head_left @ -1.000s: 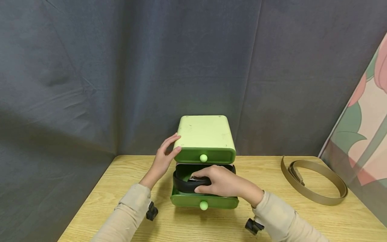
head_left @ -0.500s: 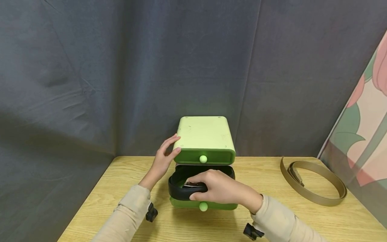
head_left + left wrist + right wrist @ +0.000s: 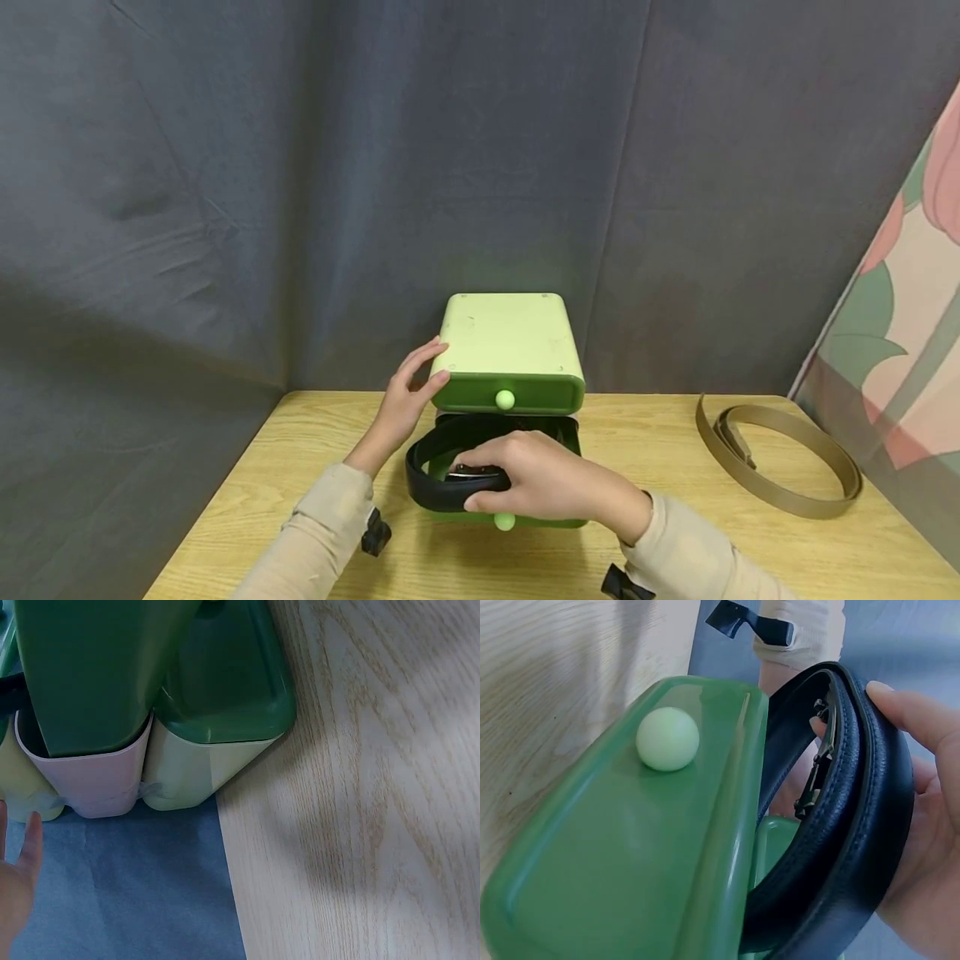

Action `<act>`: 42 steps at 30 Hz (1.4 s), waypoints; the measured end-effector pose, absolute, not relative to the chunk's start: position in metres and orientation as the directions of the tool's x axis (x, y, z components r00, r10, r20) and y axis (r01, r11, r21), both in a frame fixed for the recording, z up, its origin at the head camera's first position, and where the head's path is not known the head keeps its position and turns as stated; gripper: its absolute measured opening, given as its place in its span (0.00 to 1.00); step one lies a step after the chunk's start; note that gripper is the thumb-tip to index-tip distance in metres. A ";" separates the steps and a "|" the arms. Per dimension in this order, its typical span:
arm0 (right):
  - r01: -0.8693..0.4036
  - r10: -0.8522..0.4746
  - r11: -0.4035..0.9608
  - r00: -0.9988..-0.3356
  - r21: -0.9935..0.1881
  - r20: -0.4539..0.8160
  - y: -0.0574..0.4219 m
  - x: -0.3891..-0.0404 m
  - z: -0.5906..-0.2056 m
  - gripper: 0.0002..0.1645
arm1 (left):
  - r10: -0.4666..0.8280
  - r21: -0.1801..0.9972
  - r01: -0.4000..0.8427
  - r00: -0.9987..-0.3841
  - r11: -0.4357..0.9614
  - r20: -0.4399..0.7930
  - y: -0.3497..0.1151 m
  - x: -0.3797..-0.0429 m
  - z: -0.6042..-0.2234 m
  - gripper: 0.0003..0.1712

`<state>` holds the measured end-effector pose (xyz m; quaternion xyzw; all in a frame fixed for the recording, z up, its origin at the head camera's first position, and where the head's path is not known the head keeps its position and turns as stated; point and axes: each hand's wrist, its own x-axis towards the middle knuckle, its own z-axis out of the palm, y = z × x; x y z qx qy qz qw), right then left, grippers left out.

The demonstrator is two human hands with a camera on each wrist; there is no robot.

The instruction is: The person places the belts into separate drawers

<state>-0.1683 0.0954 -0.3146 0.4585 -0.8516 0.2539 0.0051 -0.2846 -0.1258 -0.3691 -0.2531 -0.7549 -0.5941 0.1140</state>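
Note:
A small drawer cabinet [image 3: 512,337] with a pale green top and green drawer fronts stands at the table's back. Its pink middle compartment [image 3: 97,784] has the green drawer [image 3: 622,847] pulled out. My left hand [image 3: 396,414] rests on the cabinet's upper left edge, fingers spread. With my right hand [image 3: 536,477] I grip a coiled black belt [image 3: 441,497] between thumb and fingers. In the right wrist view the belt's metal buckle [image 3: 817,765] lies inside the coil. The coil overlaps the drawer's front left rim; its rear part is over the drawer's inside.
A tan belt [image 3: 810,504] lies loosely coiled on the wooden table [image 3: 300,467] at the right. Grey curtain [image 3: 465,167] hangs behind the table. A floral panel [image 3: 900,350] borders the right side.
My right hand has drawn the coiled black belt forward and a little left, from inside the open drawer to over its front rim. The left hand stays on the cabinet.

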 end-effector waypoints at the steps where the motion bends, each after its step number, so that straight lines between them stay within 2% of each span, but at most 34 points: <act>1: -0.784 -0.778 0.451 -0.580 -0.427 0.242 0.095 -0.168 -0.315 0.20 | 0.246 0.838 0.520 -0.844 0.166 0.476 -0.126 -0.285 -0.369 0.25; 7: -0.762 -0.766 0.450 -0.598 -0.466 0.238 0.100 -0.171 -0.320 0.20 | 0.248 0.842 0.509 -0.852 0.180 0.461 -0.125 -0.281 -0.367 0.26; 14: -0.751 -0.757 0.447 -0.607 -0.486 0.242 0.118 -0.171 -0.326 0.22 | 0.262 0.840 0.513 -0.848 0.179 0.462 -0.121 -0.259 -0.342 0.26; 29: -0.687 -0.739 0.426 -0.640 -0.588 0.213 0.134 -0.170 -0.329 0.22 | 0.259 0.851 0.496 -0.857 0.175 0.446 -0.122 -0.256 -0.338 0.26; 42: -0.742 -0.727 0.493 -0.638 -0.455 0.253 0.133 -0.193 -0.349 0.18 | 0.255 0.856 0.484 -0.864 0.182 0.435 -0.121 -0.255 -0.338 0.26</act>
